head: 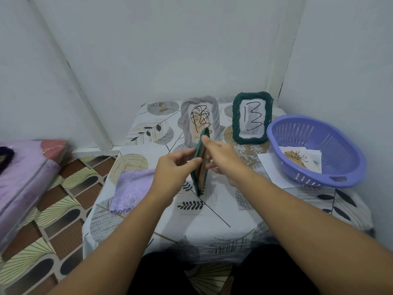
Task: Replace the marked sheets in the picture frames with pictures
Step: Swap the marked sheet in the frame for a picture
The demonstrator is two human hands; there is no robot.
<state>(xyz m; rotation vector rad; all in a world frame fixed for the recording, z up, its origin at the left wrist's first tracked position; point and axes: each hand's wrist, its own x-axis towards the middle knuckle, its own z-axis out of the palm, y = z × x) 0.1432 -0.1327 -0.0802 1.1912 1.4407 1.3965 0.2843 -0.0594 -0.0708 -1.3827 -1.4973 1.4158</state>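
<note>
A dark green frame stands on edge at the table's middle, seen from its side with its brown back facing right. My left hand grips its left side, thumb and fingers curled round the edge. My right hand holds it from the right, forefinger on its top and fingers behind the back. Behind it stands a grey frame with a leaf drawing. A second green frame holds a sheet marked 13. Pictures lie in the purple basket.
White paper sheets lie under the basket at the right. A lilac cloth lies on the table's left part. The table has a leaf-patterned cover and stands in a wall corner. A purple mattress lies on the floor at left.
</note>
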